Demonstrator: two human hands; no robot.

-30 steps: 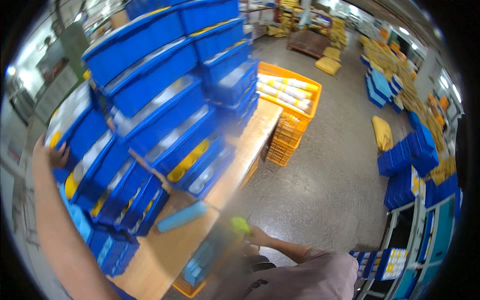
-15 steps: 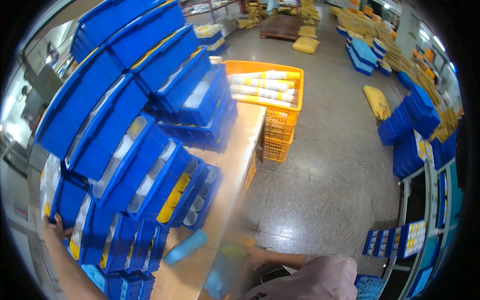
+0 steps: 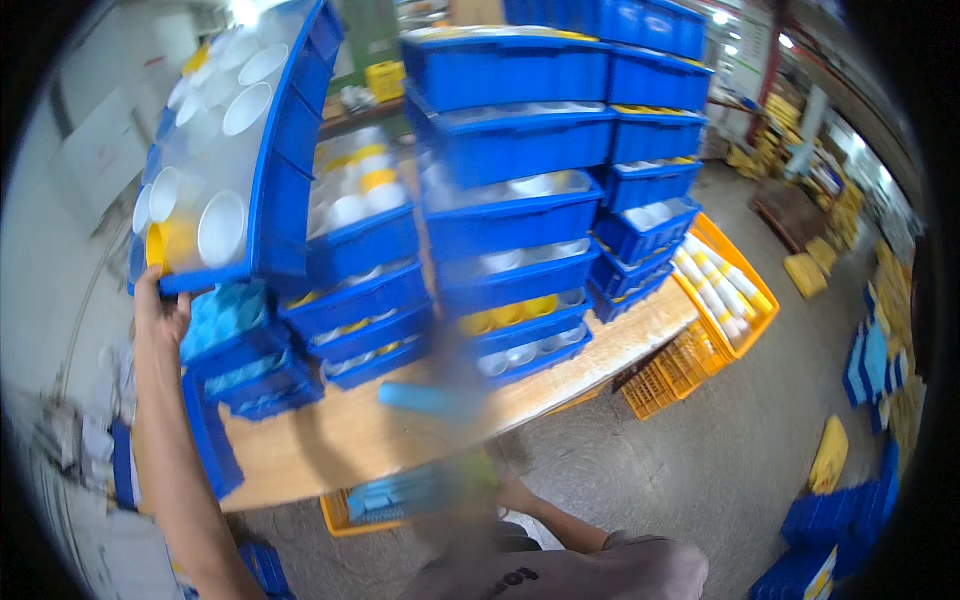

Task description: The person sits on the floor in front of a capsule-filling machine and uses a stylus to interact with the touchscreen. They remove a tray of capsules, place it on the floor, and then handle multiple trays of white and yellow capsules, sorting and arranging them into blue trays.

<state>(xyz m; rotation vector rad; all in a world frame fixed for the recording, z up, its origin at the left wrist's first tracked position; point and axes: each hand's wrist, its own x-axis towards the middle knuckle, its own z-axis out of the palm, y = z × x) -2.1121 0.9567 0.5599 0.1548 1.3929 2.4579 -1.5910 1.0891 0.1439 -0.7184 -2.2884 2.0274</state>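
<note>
My left hand (image 3: 164, 312) grips the lower corner of a blue bin (image 3: 284, 190), which is raised and tilted at the left. Inside that bin lie white cups (image 3: 222, 228) and a few yellow ones. Below it stands a bin of light-blue cups (image 3: 225, 325). My right hand (image 3: 512, 494) is low in the middle, close to a smeared yellow-green patch that I cannot make out. Blur hides its fingers. A light-blue cup-like piece (image 3: 412, 398) lies on the wooden table (image 3: 290, 450), beyond that hand.
Tall stacks of blue bins (image 3: 520, 150) holding cups fill the table's far side. An orange crate (image 3: 755, 320) with white and yellow cup stacks stands at its right end. Another orange crate (image 3: 340, 515) with light-blue pieces sits below the near edge. Yellow sacks (image 3: 828, 455) lie on the floor.
The view has swung left. The bin at my left hand now appears raised and tilted, apart from the stacks. My right hand stays low in the middle.
</note>
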